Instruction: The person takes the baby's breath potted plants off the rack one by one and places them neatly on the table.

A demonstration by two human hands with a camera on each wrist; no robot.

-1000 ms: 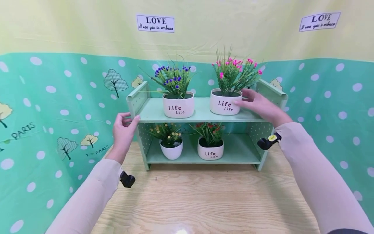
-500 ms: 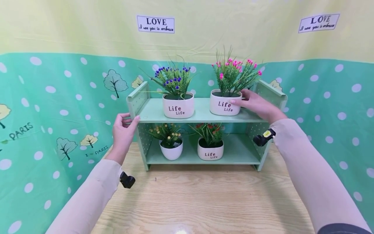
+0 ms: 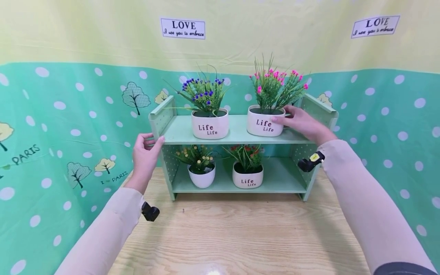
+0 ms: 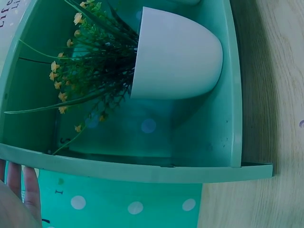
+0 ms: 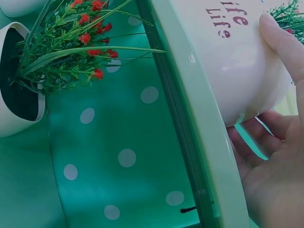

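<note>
My right hand (image 3: 304,123) grips a white oval flowerpot (image 3: 262,129) of pink flowers at its right end. The thumb (image 5: 285,45) lies on the printed front, and the other fingers go behind the pot. This pot stands upright at the right of the top tier of a green two-tier shelf (image 3: 237,138). My left hand (image 3: 146,154) holds the shelf's left side panel, thumb at its front edge and fingers along the outer face. A similar flowerpot (image 3: 210,129) with blue flowers stands left on the top tier.
On the lower tier are a round white pot (image 3: 201,178) with yellow flowers and an oval pot (image 3: 247,180) with red flowers. The shelf stands on a wooden table (image 3: 237,233). A dotted green curtain (image 3: 68,114) hangs close behind and on both sides.
My right wrist and forearm have shifted slightly left, and the thumb has slid a little further over the pot's front. The left hand and the other pots have stayed put.
</note>
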